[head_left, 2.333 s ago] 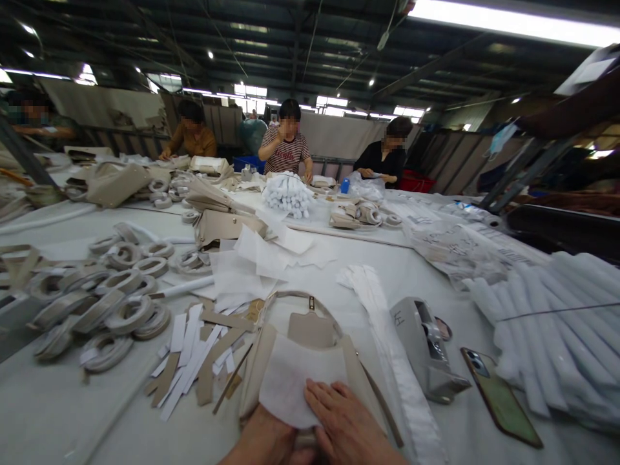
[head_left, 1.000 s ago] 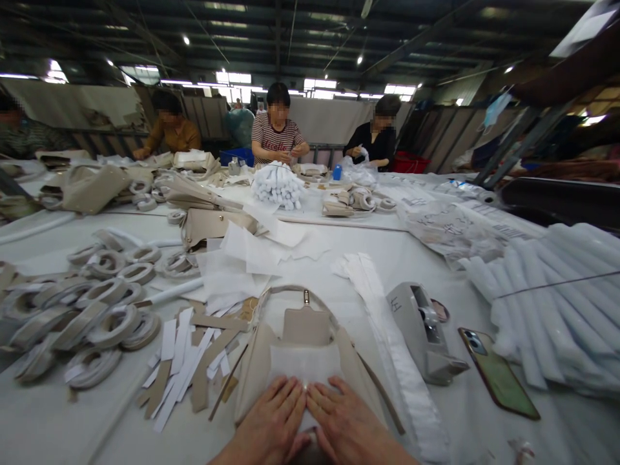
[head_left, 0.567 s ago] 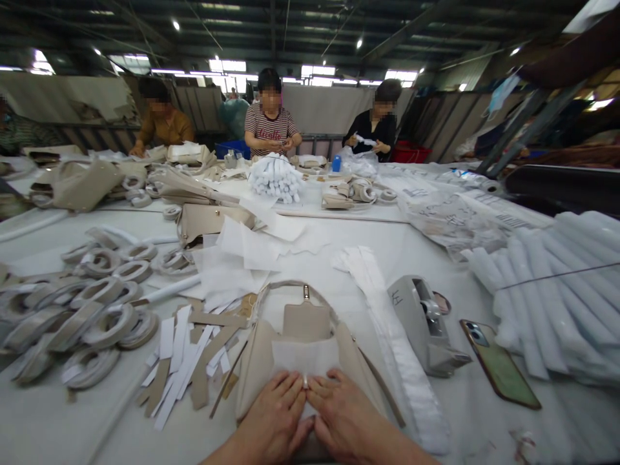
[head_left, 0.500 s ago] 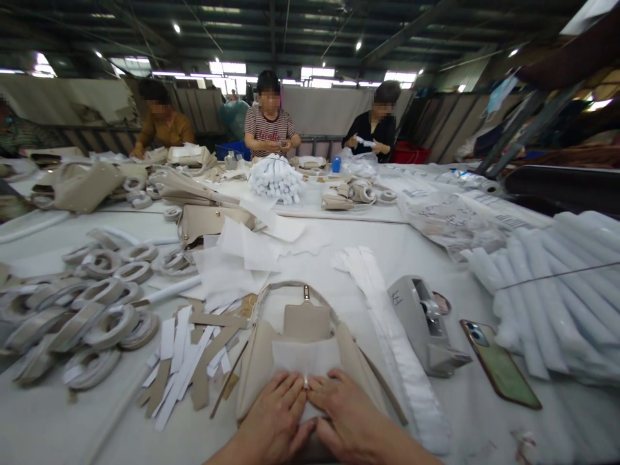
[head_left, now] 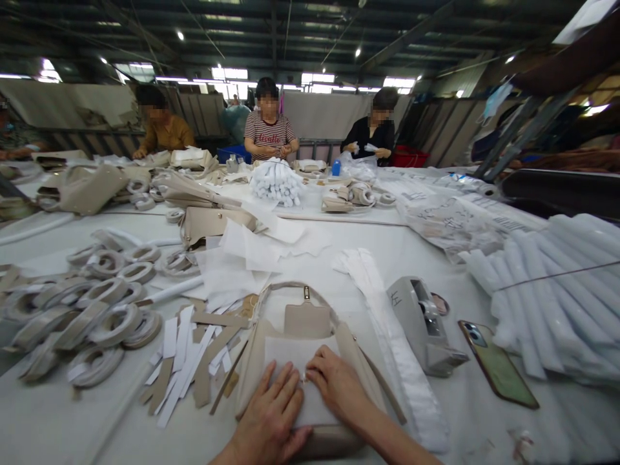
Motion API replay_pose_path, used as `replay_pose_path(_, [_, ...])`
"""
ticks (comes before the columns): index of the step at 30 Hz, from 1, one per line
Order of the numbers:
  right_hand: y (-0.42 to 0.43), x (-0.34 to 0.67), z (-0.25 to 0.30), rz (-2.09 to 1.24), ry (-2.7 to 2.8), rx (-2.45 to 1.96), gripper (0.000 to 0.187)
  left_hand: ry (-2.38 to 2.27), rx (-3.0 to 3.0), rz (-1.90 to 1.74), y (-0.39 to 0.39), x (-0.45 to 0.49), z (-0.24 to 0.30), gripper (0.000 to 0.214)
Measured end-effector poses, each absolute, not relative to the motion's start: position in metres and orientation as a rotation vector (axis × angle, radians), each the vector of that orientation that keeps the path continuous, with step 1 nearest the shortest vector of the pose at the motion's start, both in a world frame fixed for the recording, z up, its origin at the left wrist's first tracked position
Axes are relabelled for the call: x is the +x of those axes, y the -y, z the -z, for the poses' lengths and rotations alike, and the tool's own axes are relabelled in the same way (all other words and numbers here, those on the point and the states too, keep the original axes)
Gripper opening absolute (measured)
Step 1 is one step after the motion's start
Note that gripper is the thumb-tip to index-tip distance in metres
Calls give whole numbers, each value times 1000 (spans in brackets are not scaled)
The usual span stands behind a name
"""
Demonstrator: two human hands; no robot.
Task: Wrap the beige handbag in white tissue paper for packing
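Observation:
A beige handbag (head_left: 349, 352) lies in front of me, its strap curving away at the top and a flap tab (head_left: 306, 321) pointing to the far side. A sheet of thin white paper (head_left: 283, 349) covers the bag's front. My left hand (head_left: 276, 407) rests flat on that paper, fingers spread. Beside its fingertips, a small shiny metal fitting (head_left: 304, 379) shows at the paper's middle. My right hand (head_left: 336, 384) has its fingers curled and pinched right at this fitting; what is between the fingertips is hidden.
Left lie paper and beige strips (head_left: 184, 361) and coiled straps (head_left: 116, 323). To the right are a white padded strip (head_left: 392, 349), a grey tape dispenser (head_left: 421, 326), a phone (head_left: 498, 365) and bundled white rolls (head_left: 547, 290). Several people work across the table.
Both hands lay together, pressing at the fitting. Now my left hand is spread flatter over the paper, and my right hand has lifted and curled its fingers at the fitting.

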State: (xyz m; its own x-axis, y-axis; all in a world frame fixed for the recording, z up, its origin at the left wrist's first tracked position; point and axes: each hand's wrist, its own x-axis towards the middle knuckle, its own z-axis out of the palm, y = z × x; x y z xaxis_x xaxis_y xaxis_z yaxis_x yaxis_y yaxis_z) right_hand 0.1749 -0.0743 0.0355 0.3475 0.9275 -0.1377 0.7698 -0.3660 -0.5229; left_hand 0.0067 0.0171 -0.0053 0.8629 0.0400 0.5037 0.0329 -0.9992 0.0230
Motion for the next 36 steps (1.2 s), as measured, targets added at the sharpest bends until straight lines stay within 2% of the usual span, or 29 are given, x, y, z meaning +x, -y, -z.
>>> replay_pose_path(7, [73, 176, -32, -558, 1543, -2323, 16, -128, 3033, -589, -16, 12, 6, 42])
replay_pose_path(13, [72, 173, -22, -412, 1645, -2386, 18, -263, 2987, -311, -13, 14, 6, 57])
replay_pose_path(20, [70, 168, -6, -228, 1584, -2459, 19, -250, 3024, -352, -15, 14, 6, 60])
replay_pose_path(24, [65, 167, -3, -231, 1560, -2499, 18, -253, 2987, -262, -15, 15, 7, 59])
replay_pose_path(30, [61, 168, -9, -313, 1517, -2544, 18, -320, 2878, -67, -14, 21, -2, 69])
replay_pose_path(36, [80, 173, -31, -487, 1541, -2237, 16, -302, 2889, -173, -15, 13, 3, 73])
